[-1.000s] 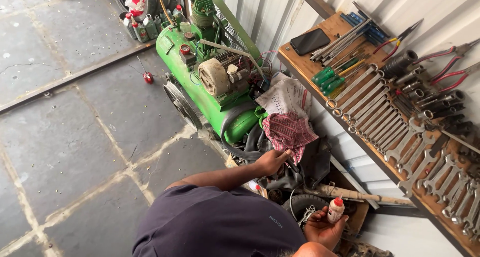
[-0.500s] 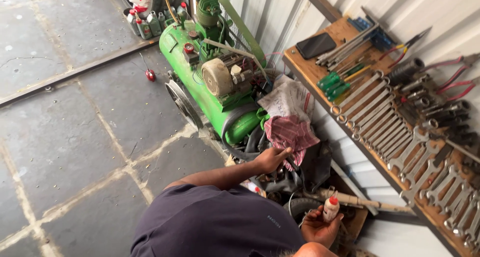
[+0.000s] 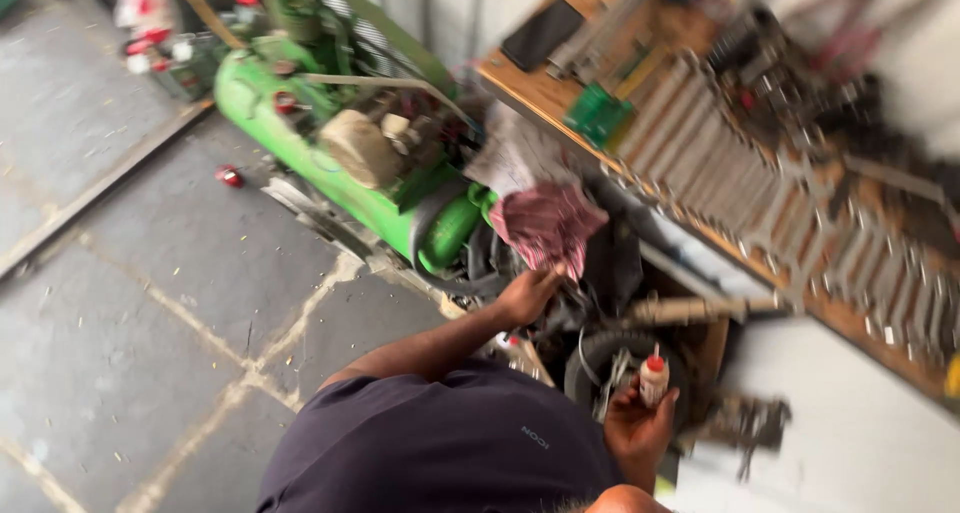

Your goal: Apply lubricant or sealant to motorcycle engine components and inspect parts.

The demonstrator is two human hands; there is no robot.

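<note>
A small red-capped bottle [image 3: 653, 376] sits pinched in the right hand [image 3: 636, 428], while the left hand [image 3: 525, 296], fingers curled, reaches beneath a pink rag [image 3: 548, 225].

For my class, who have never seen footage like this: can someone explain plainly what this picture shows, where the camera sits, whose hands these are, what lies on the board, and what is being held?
The camera is worn on a person's head and looks down, so you see that person's own dark shirt and two bare hands; there is no robot.

The left hand reaches forward into a dark tangle of parts just below a pinkish rag. Whether its fingers grip anything cannot be told, since the picture is blurred.

The right hand holds a small white bottle with a red cap, upright.

Behind stands a green machine with a tank, on a grey concrete floor.

To the right, a wooden board carries a long row of spanners, a dark flat rectangular thing, and other tools too blurred to name.
</note>
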